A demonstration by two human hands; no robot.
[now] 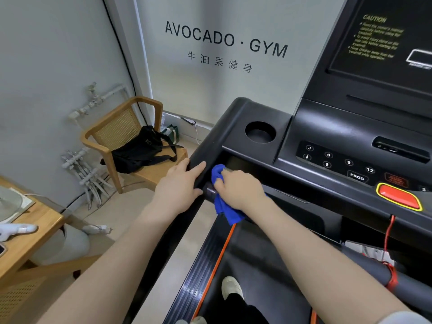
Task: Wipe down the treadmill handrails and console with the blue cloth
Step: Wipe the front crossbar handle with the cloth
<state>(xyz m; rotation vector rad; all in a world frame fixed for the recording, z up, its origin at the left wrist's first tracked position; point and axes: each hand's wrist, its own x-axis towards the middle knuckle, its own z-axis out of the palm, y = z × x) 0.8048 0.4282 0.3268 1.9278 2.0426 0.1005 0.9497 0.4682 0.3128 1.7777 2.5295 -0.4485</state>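
While left hand (180, 185) lies flat on handrail (205, 146) edge, right hand (238, 187) clutches blue cloth (222, 206).

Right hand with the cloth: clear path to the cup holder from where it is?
Probably yes. The right hand, gripping the blue cloth, is just below the cup holder; only bare black console surface lies between them, and the holder looks empty.

Both arms extended forward, bare forearms.
Left hand (181, 183) lies palm down, fingers straight and spread flat. Right hand (240, 189) curled closed around blue cloth (223, 202); its fingertips apparently tucked under, hidden.
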